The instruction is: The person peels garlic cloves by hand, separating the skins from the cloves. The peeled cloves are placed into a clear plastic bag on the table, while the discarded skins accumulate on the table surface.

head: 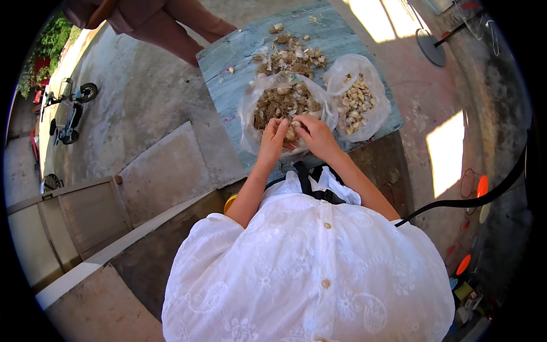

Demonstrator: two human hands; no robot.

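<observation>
Between my fingers is a garlic bulb [291, 133], held over the near edge of a clear plastic bag [248, 115]. My left hand [274, 136] grips it from the left, thumb on top. My right hand [315, 132] pinches it from the other side. The bag holds whole garlic bulbs [300, 88] with dry brown roots. Just right of it, a second plastic bag [378, 121] contains many loose garlic cloves [357, 100]. Beyond the bags lies a heap of garlic skins and root scraps [295, 57]. The palms and the bulb's underside are hidden.
Everything rests on a worn blue-painted tabletop [230, 92]. A person in brownish trousers [171, 25] stands beyond its far left corner. An electric scooter [70, 111] is parked on the concrete at left. A black cable [461, 204] curves in from the right.
</observation>
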